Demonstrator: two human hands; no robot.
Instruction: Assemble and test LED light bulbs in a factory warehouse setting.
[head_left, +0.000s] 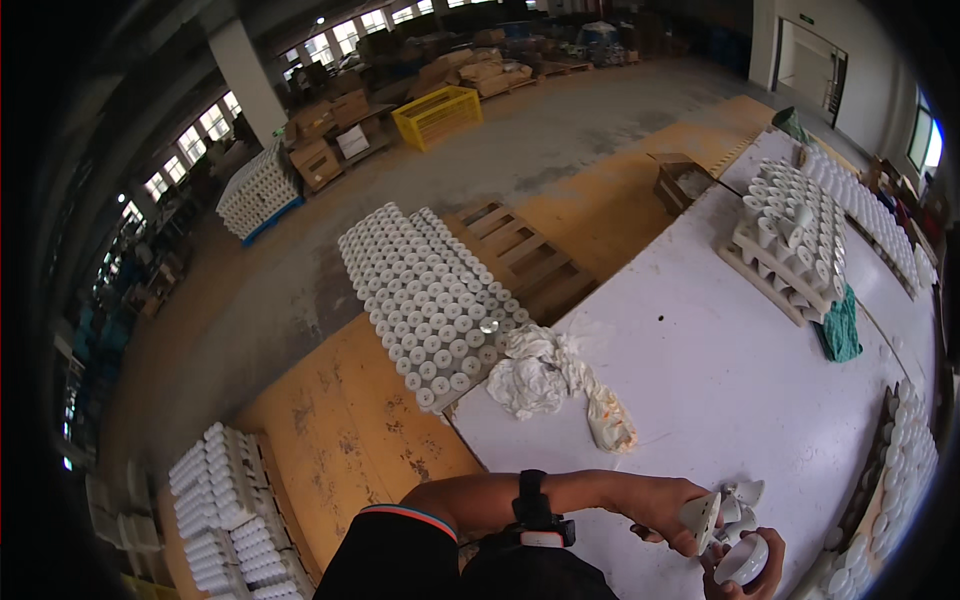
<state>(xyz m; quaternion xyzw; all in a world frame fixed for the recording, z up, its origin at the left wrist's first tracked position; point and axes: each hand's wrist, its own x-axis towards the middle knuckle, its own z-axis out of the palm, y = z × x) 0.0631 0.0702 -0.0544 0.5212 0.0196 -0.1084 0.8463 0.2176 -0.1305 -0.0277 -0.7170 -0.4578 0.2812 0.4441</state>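
Note:
My left hand (672, 512), its arm stretched across the table's near edge, has its fingers closed around a white cup-shaped piece (702, 520) with its wide rim turned to the right. Just below and to the right, my right hand (768, 572) grips a round white bowl-shaped piece (743, 558), fingers curled around its outside. The two held pieces are close together. Between and behind the hands lie a few more white flared pieces (745, 493) on the table. Parts of these are hidden by the hands.
A crumpled white cloth (535, 375) lies at the pale table's (660, 370) left edge. Stacked trays of white cups (790, 240) stand farther back, beside a green cloth (842, 325). More white pieces (900, 470) line the right. Left, on the floor, are filled trays (430, 310) and a wooden pallet (525, 250).

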